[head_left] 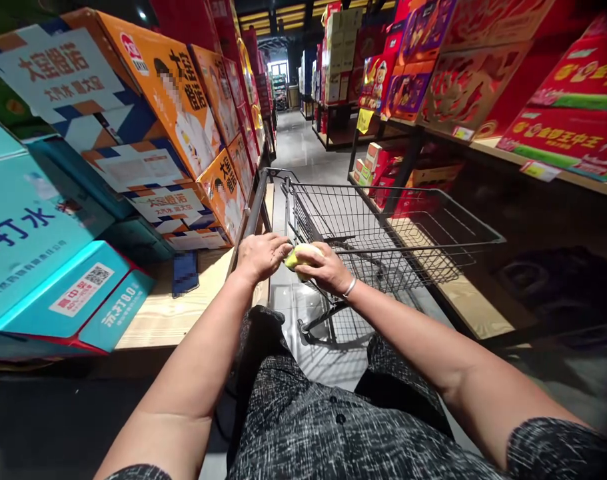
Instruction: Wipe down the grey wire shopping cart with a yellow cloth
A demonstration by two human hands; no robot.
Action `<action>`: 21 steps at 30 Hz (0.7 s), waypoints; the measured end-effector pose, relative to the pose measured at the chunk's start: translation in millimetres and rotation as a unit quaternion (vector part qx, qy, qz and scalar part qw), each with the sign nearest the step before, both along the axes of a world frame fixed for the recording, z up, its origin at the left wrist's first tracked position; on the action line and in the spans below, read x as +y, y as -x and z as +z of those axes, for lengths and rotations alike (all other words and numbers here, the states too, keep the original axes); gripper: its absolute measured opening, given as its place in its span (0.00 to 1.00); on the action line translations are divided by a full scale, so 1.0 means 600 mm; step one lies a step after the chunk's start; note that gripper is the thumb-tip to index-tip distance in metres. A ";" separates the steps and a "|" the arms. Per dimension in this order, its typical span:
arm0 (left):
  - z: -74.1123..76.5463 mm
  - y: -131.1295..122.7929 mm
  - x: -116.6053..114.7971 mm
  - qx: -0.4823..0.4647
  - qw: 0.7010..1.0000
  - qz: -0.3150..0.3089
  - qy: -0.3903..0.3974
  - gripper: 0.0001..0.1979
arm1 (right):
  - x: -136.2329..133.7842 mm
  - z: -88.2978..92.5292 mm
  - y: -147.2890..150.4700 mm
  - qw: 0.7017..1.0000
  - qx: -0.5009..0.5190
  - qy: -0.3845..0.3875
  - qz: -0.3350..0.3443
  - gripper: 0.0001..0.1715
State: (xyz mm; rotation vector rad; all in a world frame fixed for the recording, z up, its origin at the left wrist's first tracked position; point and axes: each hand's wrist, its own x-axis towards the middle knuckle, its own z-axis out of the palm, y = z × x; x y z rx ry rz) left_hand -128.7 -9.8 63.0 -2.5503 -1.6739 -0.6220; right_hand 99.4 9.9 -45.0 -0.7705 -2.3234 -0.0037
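Ahead of my body, my right hand (328, 270) wraps its fingers round a small yellow-green item (303, 255) with a paler top; its kind is not clear. From the left, my left hand (263, 257) meets this item, its fingers bent together at the near end and its palm hidden. Just beyond both hands stands a dark wire shopping cart (368, 213), its basket stretching to the right. The cart's handle bar (256, 203) runs down behind my left hand; whether that hand touches it I cannot tell.
On the left, orange drink boxes (158, 87) and turquoise cartons (33, 240) are stacked on a wooden shelf, where a dark phone-like slab (185, 273) lies. Red gift boxes (573, 133) line the right shelves. A grey tiled aisle (300, 140) leads away between displays.
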 end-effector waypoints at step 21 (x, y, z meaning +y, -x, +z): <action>-0.037 -0.057 0.021 0.069 0.995 -0.013 -0.075 0.14 | -0.011 -0.164 -0.035 0.993 -0.057 0.056 -0.088 0.16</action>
